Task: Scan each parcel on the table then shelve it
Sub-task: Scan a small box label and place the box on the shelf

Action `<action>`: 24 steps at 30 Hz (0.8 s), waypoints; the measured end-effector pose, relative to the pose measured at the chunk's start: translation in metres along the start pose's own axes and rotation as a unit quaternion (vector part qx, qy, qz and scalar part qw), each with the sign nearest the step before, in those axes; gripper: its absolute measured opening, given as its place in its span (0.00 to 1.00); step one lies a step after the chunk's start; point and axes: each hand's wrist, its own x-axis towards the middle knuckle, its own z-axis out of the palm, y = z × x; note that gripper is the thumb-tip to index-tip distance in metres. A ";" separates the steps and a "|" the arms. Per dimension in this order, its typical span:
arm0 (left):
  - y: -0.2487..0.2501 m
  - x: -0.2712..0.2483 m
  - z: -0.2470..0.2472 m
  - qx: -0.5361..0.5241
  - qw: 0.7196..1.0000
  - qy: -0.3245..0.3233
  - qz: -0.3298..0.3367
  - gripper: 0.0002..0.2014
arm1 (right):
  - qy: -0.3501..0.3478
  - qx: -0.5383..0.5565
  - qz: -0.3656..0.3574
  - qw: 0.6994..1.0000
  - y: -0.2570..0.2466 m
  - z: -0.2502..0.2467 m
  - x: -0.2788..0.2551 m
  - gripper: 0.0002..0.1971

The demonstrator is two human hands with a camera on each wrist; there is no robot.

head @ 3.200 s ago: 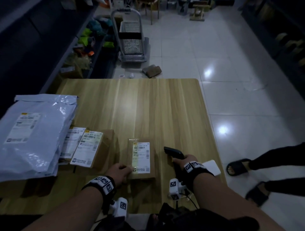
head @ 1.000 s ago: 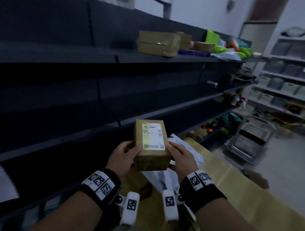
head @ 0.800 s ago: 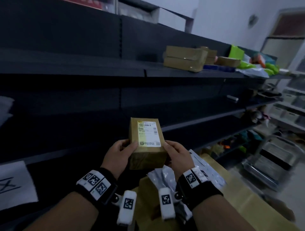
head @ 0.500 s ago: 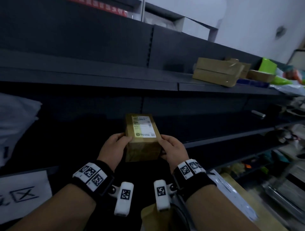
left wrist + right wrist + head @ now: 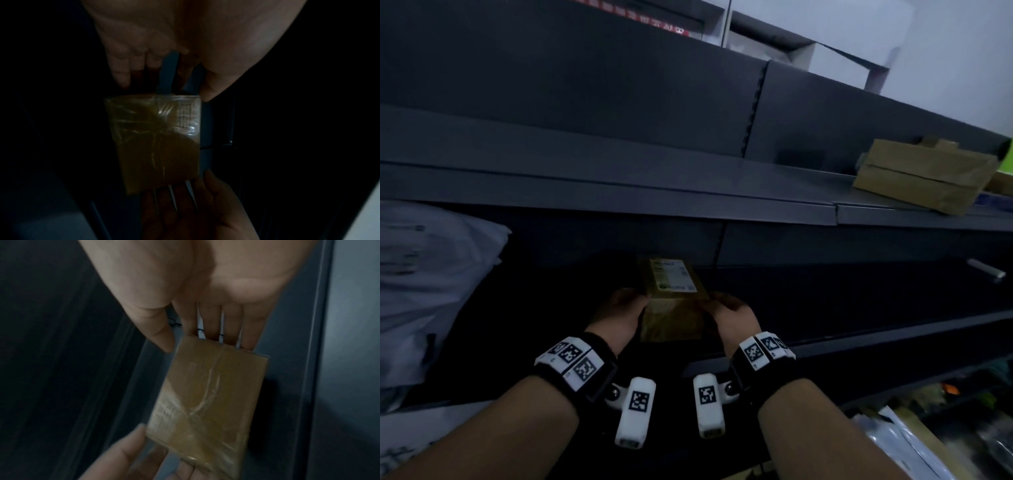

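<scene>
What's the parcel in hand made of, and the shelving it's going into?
Parcel: brown cardboard, seemingly wrapped in clear glossy tape, which shows wrinkled glare; paper label on top. Shelving: looks like dark grey painted metal, smooth matte, thin folded front edge.

Dark shelf (image 5: 619, 178) — cardboard box (image 5: 924, 174) atop

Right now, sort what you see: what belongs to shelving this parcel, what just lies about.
Job: small brown parcel; left hand and right hand, one at each end; dark shelf receiving it.
Lying about: bigger brown box on the shelf above; grey mailer bags, left; small white object, right.
</scene>
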 end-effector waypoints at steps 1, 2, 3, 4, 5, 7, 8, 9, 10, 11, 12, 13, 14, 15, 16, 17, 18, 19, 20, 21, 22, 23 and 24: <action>-0.001 0.004 -0.002 -0.011 1.000 0.010 -0.009 0.28 | 0.001 0.001 0.005 1.000 0.002 0.002 0.004 0.11; 0.000 0.004 -0.002 -0.014 1.000 0.014 -0.012 0.26 | 0.004 0.006 0.010 1.000 0.004 0.004 0.006 0.11; -0.002 0.005 -0.002 -0.013 1.000 0.013 -0.013 0.26 | 0.009 0.008 0.017 1.000 0.007 0.005 0.009 0.09; -0.001 0.002 -0.001 -0.012 1.000 0.013 -0.015 0.24 | 0.012 0.015 0.020 1.000 0.009 0.006 0.011 0.06; 0.002 -0.002 0.000 -0.010 1.000 0.017 -0.012 0.21 | 0.010 0.019 0.021 1.000 0.011 0.005 0.012 0.05; 0.004 -0.005 0.004 -0.013 0.999 0.031 0.010 0.17 | 0.011 0.022 0.018 1.000 0.013 0.001 0.014 0.07; 0.005 -0.006 0.006 -0.014 0.999 0.041 0.028 0.17 | 0.015 0.024 0.011 1.000 0.013 -0.002 0.015 0.10; 0.007 -0.007 0.009 -0.015 0.997 0.055 0.046 0.17 | 0.021 0.020 0.007 1.000 0.015 -0.006 0.016 0.13; 0.012 -0.009 0.012 -0.015 0.995 0.070 0.069 0.17 | 0.026 0.021 0.007 0.999 0.017 -0.010 0.017 0.15; 0.017 -0.012 0.016 -0.018 0.992 0.085 0.094 0.17 | 0.030 0.026 0.012 0.999 0.020 -0.014 0.018 0.14; 0.022 -0.015 0.020 -0.021 0.988 0.098 0.118 0.17 | 0.037 0.036 0.012 0.999 0.022 -0.019 0.017 0.11; 0.027 -0.020 0.026 -0.027 0.984 0.106 0.137 0.16 | 0.052 0.046 0.010 0.998 0.025 -0.025 0.016 0.08; 0.032 -0.025 0.031 -0.031 0.982 0.107 0.150 0.15 | 0.070 0.055 0.006 0.996 0.026 -0.032 0.014 0.07; 0.036 -0.031 0.038 -0.038 0.982 0.102 0.156 0.14 | 0.081 0.064 0.002 0.995 0.027 -0.040 0.010 0.07; 0.040 -0.039 0.045 -0.047 0.982 0.092 0.156 0.12 | 0.090 0.070 0.000 0.993 0.029 -0.048 0.007 0.07; 0.043 -0.045 0.052 -0.044 0.983 0.085 0.157 0.11 | 0.094 0.076 0.000 0.993 0.029 -0.058 0.002 0.08; 0.045 -0.051 0.060 -0.024 0.982 0.080 0.168 0.10 | 0.101 0.085 0.002 0.991 0.031 -0.068 -0.003 0.08; 0.047 -0.057 0.068 0.003 0.980 0.076 0.186 0.10 | 0.110 0.098 0.005 0.989 0.032 -0.079 -0.008 0.08; 0.049 -0.062 0.076 0.024 0.975 0.072 0.207 0.10 | 0.120 0.109 0.008 0.987 0.034 -0.090 -0.015 0.08; 0.050 -0.068 0.085 0.035 0.972 0.065 0.222 0.10 | 0.133 0.116 0.012 0.984 0.036 -0.102 -0.021 0.08; 0.053 -0.075 0.096 0.041 0.970 0.056 0.233 0.10 | 0.147 0.121 0.016 0.982 0.038 -0.113 -0.028 0.08; 0.053 -0.081 0.107 0.041 0.969 0.044 0.241 0.10 | 0.158 0.123 0.019 0.980 0.041 -0.125 -0.036 0.07; 0.053 -0.086 0.120 0.039 0.968 0.028 0.248 0.09 | 0.166 0.123 0.020 0.978 0.044 -0.136 -0.043 0.07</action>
